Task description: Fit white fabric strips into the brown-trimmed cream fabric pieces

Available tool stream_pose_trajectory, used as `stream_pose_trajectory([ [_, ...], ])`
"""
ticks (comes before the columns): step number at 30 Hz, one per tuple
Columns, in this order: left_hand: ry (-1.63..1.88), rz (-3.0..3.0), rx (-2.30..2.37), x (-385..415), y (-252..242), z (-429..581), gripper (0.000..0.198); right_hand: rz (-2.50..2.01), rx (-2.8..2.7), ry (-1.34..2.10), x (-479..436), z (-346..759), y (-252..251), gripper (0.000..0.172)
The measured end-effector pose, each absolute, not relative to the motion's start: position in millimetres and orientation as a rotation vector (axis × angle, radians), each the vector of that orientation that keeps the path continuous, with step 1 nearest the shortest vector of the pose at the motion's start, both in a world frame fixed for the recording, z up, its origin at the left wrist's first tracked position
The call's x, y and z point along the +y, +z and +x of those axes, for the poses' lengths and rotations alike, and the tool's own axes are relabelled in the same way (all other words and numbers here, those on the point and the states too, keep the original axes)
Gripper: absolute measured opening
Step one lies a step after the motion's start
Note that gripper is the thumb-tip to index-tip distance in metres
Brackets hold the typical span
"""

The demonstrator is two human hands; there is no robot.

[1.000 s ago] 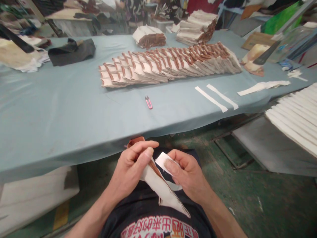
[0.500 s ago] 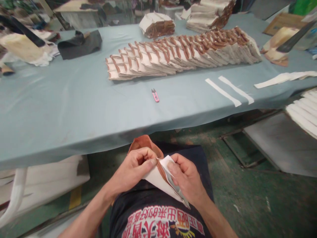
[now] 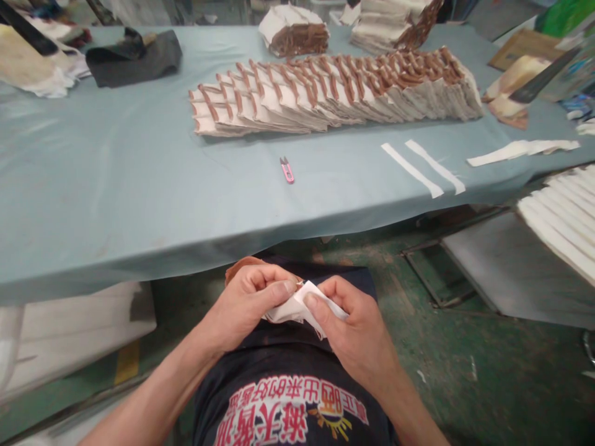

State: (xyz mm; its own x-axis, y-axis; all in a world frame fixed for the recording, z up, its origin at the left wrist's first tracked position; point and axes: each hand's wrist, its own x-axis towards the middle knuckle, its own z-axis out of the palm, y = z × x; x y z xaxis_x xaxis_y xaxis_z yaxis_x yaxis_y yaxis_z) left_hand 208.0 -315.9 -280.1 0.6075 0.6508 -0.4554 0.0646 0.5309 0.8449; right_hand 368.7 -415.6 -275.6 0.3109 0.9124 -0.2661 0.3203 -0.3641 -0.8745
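Both my hands meet over my lap, just below the table's front edge. My left hand is closed, thumb against fingers, pinching a white and brown fabric piece. Behind that hand a brown part of the piece shows. My right hand grips a white strip-like part of it, thumb on top. The fabric between the hands is folded, and much of it is hidden by my fingers. On the table ahead lie pink thread snips, apart from both hands.
A long fanned row of white and brown fabric pieces lies across the blue-covered table. White strips lie at the right. Two further stacks stand behind. A dark cloth is at the left, and stacked white pieces stand at the lower right.
My right hand has turned and folded the fabric's lower part up, so its long hanging edge no longer shows. My left hand keeps its pinch. The view has shifted slightly.
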Motion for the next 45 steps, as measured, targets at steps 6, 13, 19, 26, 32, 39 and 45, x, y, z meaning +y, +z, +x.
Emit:
stream_pose_trajectory([
  [6,0.389,0.966,0.851,-313,-280,209,0.024,-1.828,-1.056,1.218,-415,372,-280,0.034],
  [13,0.363,0.971,0.864,-310,-275,213,0.022,-1.65,-0.983,1.468,-408,383,-283,0.037],
  [19,0.37,0.96,0.848,-311,-280,213,0.021,-1.671,-1.002,1.416,-406,384,-284,0.034],
  [26,0.397,1.042,0.841,-311,-283,213,0.02,-1.762,-1.076,1.357,-403,385,-277,0.033],
  [32,0.411,1.102,0.854,-309,-286,212,0.02,-1.809,-1.154,1.278,-400,386,-272,0.027],
  [39,0.396,1.092,0.831,-306,-289,211,0.022,-1.883,-1.233,1.155,-394,383,-267,0.028],
  [45,0.397,1.073,0.831,-306,-292,209,0.024,-1.889,-1.198,1.118,-395,376,-274,0.031],
])
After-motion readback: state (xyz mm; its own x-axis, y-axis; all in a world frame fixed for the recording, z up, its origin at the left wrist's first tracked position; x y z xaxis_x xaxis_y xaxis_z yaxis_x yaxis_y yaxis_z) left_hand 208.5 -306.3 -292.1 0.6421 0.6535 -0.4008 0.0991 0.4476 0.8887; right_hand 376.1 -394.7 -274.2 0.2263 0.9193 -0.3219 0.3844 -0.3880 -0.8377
